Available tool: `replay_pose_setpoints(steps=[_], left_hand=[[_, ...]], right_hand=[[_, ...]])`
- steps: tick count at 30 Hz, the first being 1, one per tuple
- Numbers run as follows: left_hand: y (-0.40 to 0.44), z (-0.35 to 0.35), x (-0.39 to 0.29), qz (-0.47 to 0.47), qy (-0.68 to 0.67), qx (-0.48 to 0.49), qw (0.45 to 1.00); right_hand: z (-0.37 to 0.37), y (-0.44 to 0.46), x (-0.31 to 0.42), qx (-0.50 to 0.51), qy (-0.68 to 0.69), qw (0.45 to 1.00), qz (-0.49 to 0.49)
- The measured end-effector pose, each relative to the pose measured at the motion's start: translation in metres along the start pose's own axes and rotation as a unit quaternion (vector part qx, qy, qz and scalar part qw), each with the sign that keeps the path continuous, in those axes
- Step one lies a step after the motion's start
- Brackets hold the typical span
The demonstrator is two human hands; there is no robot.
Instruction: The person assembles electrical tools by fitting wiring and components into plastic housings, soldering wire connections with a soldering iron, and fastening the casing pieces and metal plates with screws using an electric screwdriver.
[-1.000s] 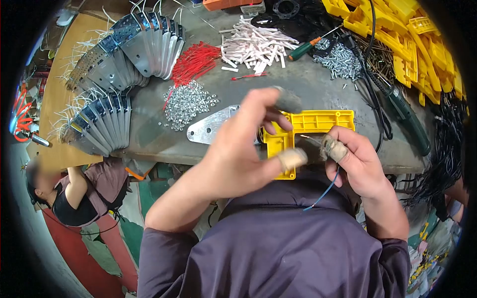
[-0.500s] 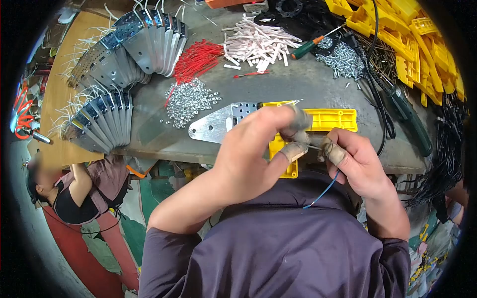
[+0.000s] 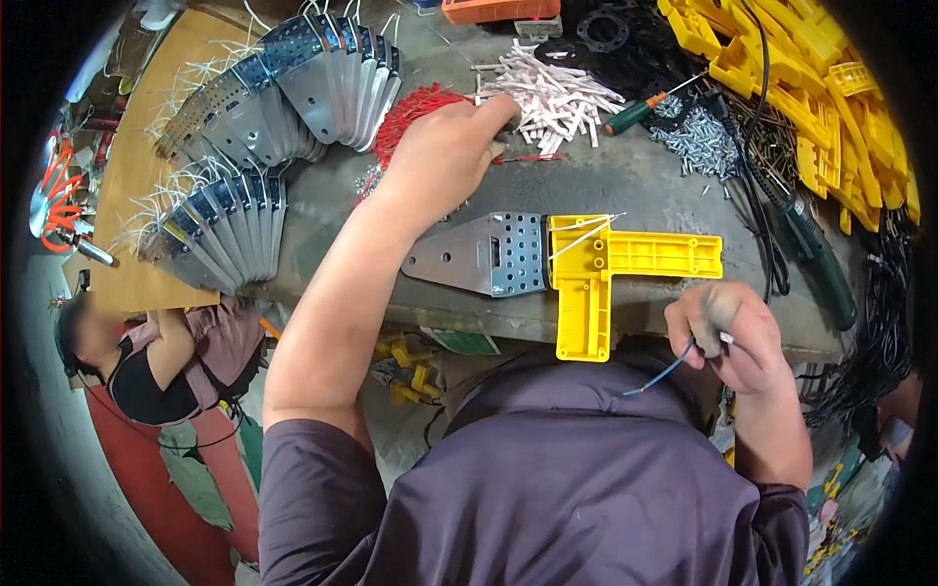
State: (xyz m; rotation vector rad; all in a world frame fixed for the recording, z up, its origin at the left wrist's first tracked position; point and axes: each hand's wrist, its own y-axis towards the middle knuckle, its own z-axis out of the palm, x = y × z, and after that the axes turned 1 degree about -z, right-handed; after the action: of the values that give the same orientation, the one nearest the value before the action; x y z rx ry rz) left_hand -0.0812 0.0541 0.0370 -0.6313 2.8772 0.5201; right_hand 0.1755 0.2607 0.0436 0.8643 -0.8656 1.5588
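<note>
My right hand (image 3: 738,332), with covers on some fingertips, is closed around a blue wire (image 3: 664,374) in front of the bench edge. The wire's bare end hangs toward my lap. My left hand (image 3: 445,156) is over the bench, its thumb and forefinger apart, between the red leads (image 3: 410,117) and the pile of short white sleeves (image 3: 547,88). What its other fingers do is hidden. Between my arms lies a perforated, tapered metal plate (image 3: 474,259) set against a T-shaped yellow plastic shell (image 3: 581,317), with white wires (image 3: 584,234) across the shell.
Fanned metal plates (image 3: 234,230) with white wires stand at left. Screws (image 3: 699,142), a screwdriver (image 3: 630,115), a green-handled tool (image 3: 816,259), yellow shells (image 3: 787,59) and black cables (image 3: 874,303) are at right. Another person (image 3: 161,361) sits at far left.
My left hand has left my right hand and the wire, moving up and left to the red and white piles. My right hand has lowered slightly with the blue wire, uncovering the yellow shell.
</note>
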Motion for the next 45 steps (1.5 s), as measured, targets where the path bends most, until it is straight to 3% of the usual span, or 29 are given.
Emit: replay_pose_setpoints(steps=[2, 4, 8, 9, 10, 12, 14, 15, 17, 23, 27, 30, 32, 33, 34, 35, 38, 39, 42, 45], left_hand=[[0.006, 0.003, 0.003, 0.018, 0.017, 0.035, 0.999], [0.009, 0.0, 0.001, 0.06, 0.07, 0.051, 0.994], [0.008, 0.0, -0.009, 0.052, 0.08, 0.018, 0.995], [0.002, -0.007, -0.025, -0.033, -0.046, -0.041, 0.998], [-0.005, -0.01, -0.04, -0.119, -0.17, -0.097, 0.973], [-0.02, -0.005, -0.07, -0.101, -0.459, -0.133, 0.873], [-0.034, -0.002, -0.09, -0.082, -0.588, -0.096, 0.799], [-0.039, -0.001, -0.099, -0.083, -0.587, -0.098, 0.799], [-0.044, -0.001, -0.114, -0.138, -0.727, -0.109, 0.664], [-0.045, 0.003, -0.119, -0.167, -0.79, -0.109, 0.58], [-0.042, 0.001, -0.125, -0.206, -0.776, -0.129, 0.582], [-0.048, 0.004, -0.12, -0.145, -0.796, -0.103, 0.578], [-0.05, 0.005, -0.126, -0.107, -0.717, -0.133, 0.676], [-0.05, 0.005, -0.122, -0.107, -0.717, -0.133, 0.676], [-0.05, 0.005, -0.115, -0.019, -0.57, -0.135, 0.81], [-0.051, 0.005, -0.11, 0.071, -0.396, -0.13, 0.906], [-0.052, -0.005, -0.107, 0.014, -0.39, -0.097, 0.916], [-0.049, -0.003, -0.113, -0.007, -0.442, -0.139, 0.886], [-0.051, -0.005, -0.116, -0.042, -0.5, -0.102, 0.859], [-0.048, -0.004, -0.117, -0.039, -0.578, -0.101, 0.809]], right_hand=[[0.008, 0.0, 0.007, -0.017, -0.024, 0.999, 0.035], [0.022, 0.001, 0.01, -0.104, -0.061, 0.992, 0.033], [0.021, -0.001, 0.001, -0.13, -0.148, 0.98, -0.035], [0.019, -0.001, 0.0, -0.133, -0.155, 0.977, -0.056], [0.019, 0.0, -0.002, -0.138, -0.152, 0.977, -0.056], [0.021, 0.004, -0.005, -0.168, -0.178, 0.963, -0.116], [0.023, 0.005, -0.005, -0.171, -0.189, 0.959, -0.123], [0.024, 0.006, -0.005, -0.176, -0.2, 0.955, -0.131], [0.027, 0.008, -0.005, -0.18, -0.207, 0.952, -0.138], [0.029, 0.008, -0.005, -0.189, -0.224, 0.941, -0.169], [0.028, 0.009, -0.008, -0.193, -0.249, 0.932, -0.181], [0.025, 0.01, -0.011, -0.183, -0.27, 0.928, -0.179], [0.028, 0.01, -0.008, -0.183, -0.288, 0.925, -0.17], [0.029, 0.011, -0.008, -0.184, -0.305, 0.92, -0.161], [0.029, 0.011, -0.008, -0.184, -0.305, 0.921, -0.16], [0.028, 0.013, -0.008, -0.173, -0.344, 0.911, -0.149], [0.025, 0.014, -0.01, -0.143, -0.366, 0.905, -0.165], [0.023, 0.014, -0.011, -0.124, -0.35, 0.908, -0.193], [0.023, 0.014, -0.005, -0.096, -0.371, 0.901, -0.203], [0.029, 0.013, -0.004, -0.15, -0.316, 0.921, -0.172]])
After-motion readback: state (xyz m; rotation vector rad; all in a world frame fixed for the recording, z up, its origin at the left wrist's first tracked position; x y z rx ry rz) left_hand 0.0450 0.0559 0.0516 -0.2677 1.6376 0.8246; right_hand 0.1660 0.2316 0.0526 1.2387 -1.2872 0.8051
